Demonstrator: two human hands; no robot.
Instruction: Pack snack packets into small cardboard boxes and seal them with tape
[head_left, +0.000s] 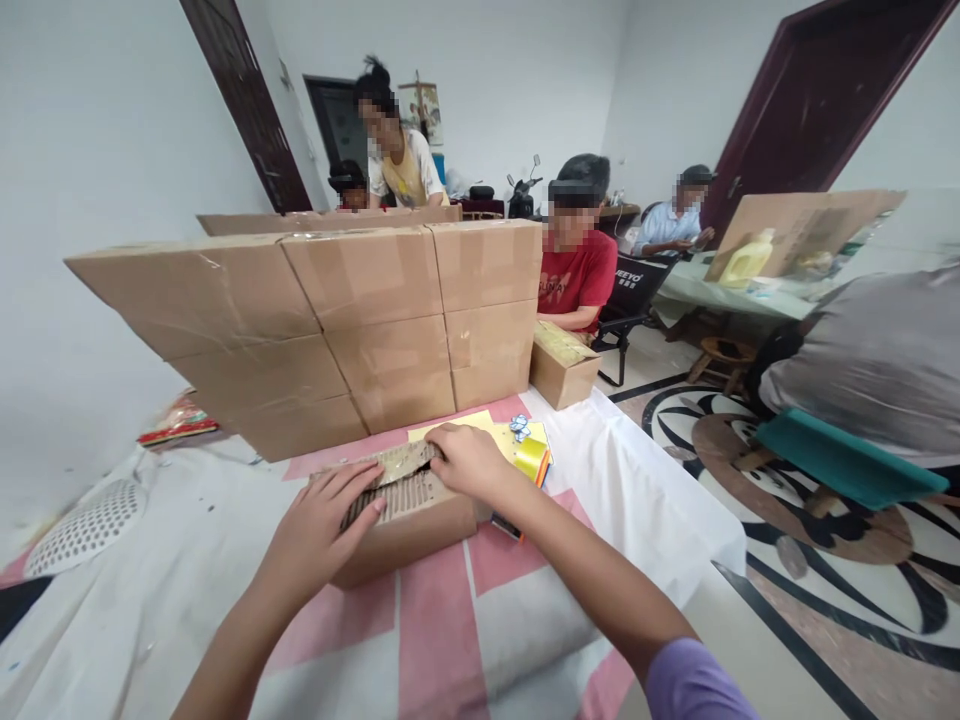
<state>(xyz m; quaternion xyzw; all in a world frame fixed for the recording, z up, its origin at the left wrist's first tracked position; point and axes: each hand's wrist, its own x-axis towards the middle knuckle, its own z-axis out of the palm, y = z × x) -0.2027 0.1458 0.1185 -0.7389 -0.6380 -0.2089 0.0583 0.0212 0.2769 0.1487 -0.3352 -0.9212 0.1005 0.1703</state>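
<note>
A small open cardboard box [409, 530] sits on the pink-and-white tablecloth [435, 640] in front of me, filled with tightly packed rows of small items. My left hand [319, 525] lies flat on the box's left side, fingers spread over the contents. My right hand [469, 460] rests on the box's far right edge, fingers curled over a cardboard flap [397, 462]. Just right of that hand lie yellow paper [480, 425], a small blue-and-white item [520, 427] and a yellow roll [532, 457].
A wall of stacked cardboard cartons [360, 320] stands behind the box. A smaller carton [562, 365] sits at the table's far right. A white perforated basket [82, 525] lies left. Several people sit or stand beyond; a person in grey [870, 350] sits at right.
</note>
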